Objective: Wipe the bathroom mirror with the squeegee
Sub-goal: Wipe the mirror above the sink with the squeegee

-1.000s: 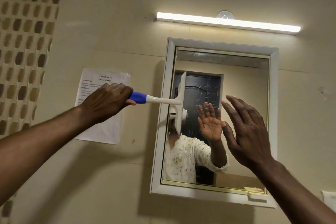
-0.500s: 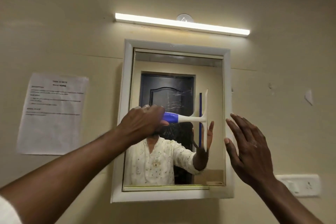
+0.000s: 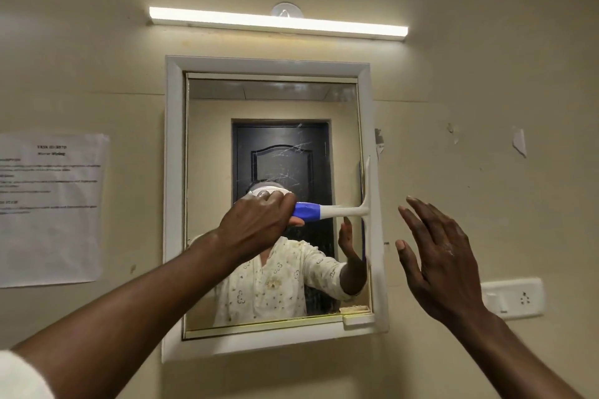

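Where squeegee meets mirror frame, open right hand alongside.

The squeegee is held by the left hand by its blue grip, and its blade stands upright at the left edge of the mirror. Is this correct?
Not quite. The head view shows the squeegee blade upright at the right edge of the mirror, against the frame, not the left edge. The rest holds: the left hand holds it by its blue grip.
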Demonstrator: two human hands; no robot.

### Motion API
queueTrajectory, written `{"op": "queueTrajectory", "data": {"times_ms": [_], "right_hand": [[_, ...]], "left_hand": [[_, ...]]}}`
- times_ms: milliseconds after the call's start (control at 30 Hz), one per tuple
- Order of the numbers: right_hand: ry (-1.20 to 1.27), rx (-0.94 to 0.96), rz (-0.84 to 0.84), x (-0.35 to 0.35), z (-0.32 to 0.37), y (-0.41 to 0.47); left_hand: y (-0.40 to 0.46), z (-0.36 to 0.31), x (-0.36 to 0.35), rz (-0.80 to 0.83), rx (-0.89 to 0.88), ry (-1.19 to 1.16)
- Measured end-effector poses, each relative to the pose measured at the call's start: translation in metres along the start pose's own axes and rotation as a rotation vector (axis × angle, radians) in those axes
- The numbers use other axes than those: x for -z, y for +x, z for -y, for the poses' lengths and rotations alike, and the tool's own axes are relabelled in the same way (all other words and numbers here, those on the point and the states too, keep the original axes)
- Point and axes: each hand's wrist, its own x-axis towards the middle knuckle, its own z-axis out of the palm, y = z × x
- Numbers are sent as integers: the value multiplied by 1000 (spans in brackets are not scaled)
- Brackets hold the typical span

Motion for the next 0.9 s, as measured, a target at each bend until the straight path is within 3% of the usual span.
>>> {"op": "queueTrajectory", "data": {"times_ms": [667,900], "right_hand": [[42,22,-18,-16,3,5],[36,35,-24,-26,13,5]], "left_hand": [[-20,4,-22,-17,-8,72],[-34,24,-26,-130,-88,149]]}}
